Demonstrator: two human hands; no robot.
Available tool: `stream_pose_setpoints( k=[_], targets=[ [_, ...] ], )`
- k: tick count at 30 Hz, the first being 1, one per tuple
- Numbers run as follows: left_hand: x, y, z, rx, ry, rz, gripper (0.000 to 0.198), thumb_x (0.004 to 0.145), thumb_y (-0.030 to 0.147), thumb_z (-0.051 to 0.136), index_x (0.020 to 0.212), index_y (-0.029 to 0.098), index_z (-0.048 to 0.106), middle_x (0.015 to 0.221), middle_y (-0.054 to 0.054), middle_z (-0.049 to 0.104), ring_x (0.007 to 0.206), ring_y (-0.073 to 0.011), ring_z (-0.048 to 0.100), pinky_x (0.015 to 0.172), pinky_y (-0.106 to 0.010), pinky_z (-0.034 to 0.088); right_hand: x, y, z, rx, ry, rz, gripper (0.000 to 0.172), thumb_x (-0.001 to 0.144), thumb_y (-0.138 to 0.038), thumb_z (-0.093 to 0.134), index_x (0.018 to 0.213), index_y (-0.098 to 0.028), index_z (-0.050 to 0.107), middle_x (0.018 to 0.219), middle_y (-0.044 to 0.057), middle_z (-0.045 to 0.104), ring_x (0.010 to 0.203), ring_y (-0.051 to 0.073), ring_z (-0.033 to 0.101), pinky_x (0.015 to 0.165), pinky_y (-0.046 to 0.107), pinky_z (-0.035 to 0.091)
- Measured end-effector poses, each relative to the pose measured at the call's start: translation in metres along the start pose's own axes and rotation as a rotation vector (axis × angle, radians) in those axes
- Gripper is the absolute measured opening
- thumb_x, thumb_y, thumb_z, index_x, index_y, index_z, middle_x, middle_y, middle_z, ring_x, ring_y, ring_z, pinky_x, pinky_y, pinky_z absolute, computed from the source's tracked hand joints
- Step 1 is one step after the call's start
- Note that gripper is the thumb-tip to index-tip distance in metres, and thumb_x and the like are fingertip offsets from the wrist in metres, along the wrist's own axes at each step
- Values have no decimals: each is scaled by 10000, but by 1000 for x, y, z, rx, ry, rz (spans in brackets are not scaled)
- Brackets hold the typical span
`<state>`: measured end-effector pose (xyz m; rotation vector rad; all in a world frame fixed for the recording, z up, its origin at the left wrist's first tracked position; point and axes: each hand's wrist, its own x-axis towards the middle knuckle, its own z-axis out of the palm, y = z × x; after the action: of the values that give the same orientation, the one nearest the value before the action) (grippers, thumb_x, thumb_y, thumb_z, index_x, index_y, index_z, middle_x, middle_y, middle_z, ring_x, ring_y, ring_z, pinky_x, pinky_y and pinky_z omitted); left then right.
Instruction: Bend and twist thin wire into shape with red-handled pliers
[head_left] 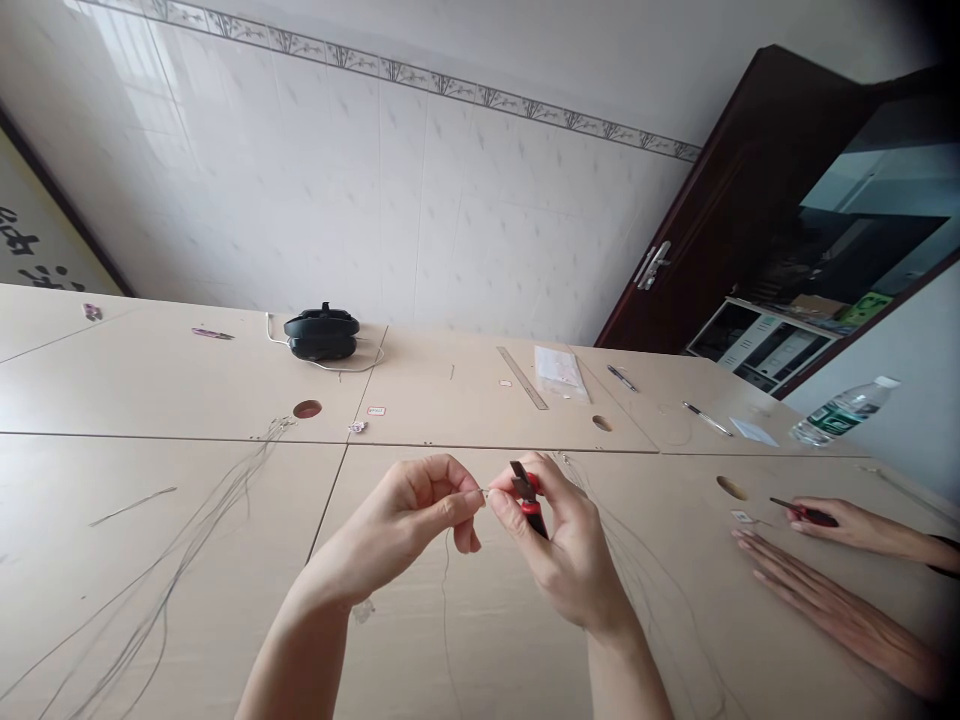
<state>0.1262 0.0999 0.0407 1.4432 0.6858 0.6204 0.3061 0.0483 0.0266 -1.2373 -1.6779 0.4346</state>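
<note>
Thumb and finger of my left hand (420,515) are closed in a pinch on a thin wire (447,610), which hangs down towards the table. My right hand (566,545) is wrapped round small red-and-black pliers (533,516), their jaws pointing up and away from the wire. Its thumb and forefinger also pinch close to the left fingertips, where a short piece of wire shows between the two hands. Both hands are above the tabletop (397,640).
Bundles of thin wires (217,520) lie at left and behind my right hand. Farther back are a black case (322,333), a ruler (523,378) and a plastic bag (561,373). A water bottle (844,412) lies right. Another person's hands (832,600) rest there, one holding a red-and-black tool (814,516).
</note>
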Motion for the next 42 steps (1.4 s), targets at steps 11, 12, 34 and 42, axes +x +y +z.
stream_pose_setpoints(
  k=[11, 12, 34, 42],
  targets=[
    [1, 0, 0, -8, -6, 5, 252, 921, 421, 572, 872, 178, 619, 671, 20, 630, 731, -137, 600, 766, -295, 439, 0, 2, 1, 21, -10, -1, 165, 947, -253, 512, 787, -220, 492, 761, -13, 506, 729, 137, 489, 667, 257, 398],
    [0, -1, 0, -1, -2, 5, 254, 921, 424, 570, 876, 179, 620, 672, 18, 633, 728, -138, 596, 763, -298, 437, 1, 1, 2, 28, -9, 6, 170, 947, -256, 509, 783, -219, 487, 758, -12, 505, 721, 137, 487, 659, 257, 398],
    [2, 0, -1, 21, 96, 35, 231, 928, 402, 563, 837, 191, 593, 629, 41, 587, 707, -128, 609, 747, -273, 417, 0, 2, 3, 10, 2, 58, 193, 939, -278, 519, 765, -216, 463, 743, -15, 488, 677, 130, 465, 641, 257, 387],
    [2, 0, 1, 14, 112, 37, 243, 921, 416, 571, 830, 191, 594, 628, 39, 589, 696, -124, 594, 733, -266, 410, 0, -1, 2, 58, -23, 50, 193, 947, -263, 506, 765, -218, 462, 737, -23, 473, 666, 122, 450, 625, 249, 369]
  ],
)
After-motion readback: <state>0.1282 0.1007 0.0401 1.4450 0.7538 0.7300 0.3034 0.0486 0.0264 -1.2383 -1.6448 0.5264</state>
